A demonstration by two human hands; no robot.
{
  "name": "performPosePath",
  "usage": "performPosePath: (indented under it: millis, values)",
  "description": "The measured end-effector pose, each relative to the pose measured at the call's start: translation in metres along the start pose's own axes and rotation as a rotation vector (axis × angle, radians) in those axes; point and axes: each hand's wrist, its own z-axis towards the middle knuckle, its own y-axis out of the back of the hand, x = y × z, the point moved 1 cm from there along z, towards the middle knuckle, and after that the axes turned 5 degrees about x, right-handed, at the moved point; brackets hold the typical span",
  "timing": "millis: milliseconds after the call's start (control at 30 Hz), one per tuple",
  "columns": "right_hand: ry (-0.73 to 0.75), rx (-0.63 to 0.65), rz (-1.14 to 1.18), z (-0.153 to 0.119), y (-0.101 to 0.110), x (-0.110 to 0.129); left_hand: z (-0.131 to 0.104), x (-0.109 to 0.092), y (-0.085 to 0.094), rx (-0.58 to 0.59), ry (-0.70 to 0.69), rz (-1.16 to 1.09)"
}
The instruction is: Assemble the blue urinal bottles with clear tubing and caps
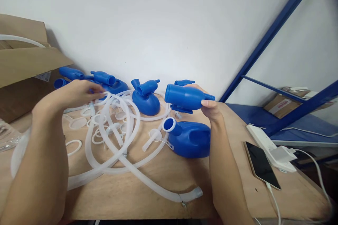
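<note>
My right hand (210, 108) is closed round the narrow end of a blue plastic bottle-shaped piece (185, 95), holding it tilted sideways with its wide open mouth to the left. Just below it a blue jug (192, 140) stands on the table, a white ring round its spout; my right forearm hides part of its right side. On the left, my left hand (88, 91) has its fingers pinched at the top of a loop of milky tubing (134, 112). A coil of this tubing lies under and beside that hand, among white caps (155, 134) and rings (74, 146).
Several more blue jugs (146, 103) with bottle-shaped pieces on them line the wall. An open cardboard box (23, 66) stands at left. A phone (261, 165) and a power strip (269, 147) with a plugged charger lie at right, beside a blue metal frame (269, 24).
</note>
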Motion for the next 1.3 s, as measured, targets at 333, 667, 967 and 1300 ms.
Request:
performPosePath:
  millis: [333,667,967,1300]
  values:
    - [0.109,0.155,0.239,0.013,-0.034,0.005,-0.021,-0.159,-0.05,-0.314,-0.454,-0.636]
    - [0.18,0.101,0.096,0.01,-0.032,0.018,-0.031,-0.167,-0.065,-0.395,-0.5,-0.881]
    - [0.256,0.077,-0.016,0.014,-0.042,0.025,-0.035,-0.174,-0.087,-0.228,-0.606,-1.165]
    - [0.163,0.076,0.251,0.012,-0.067,0.037,-0.039,-0.171,-0.08,-0.509,-1.005,-0.882]
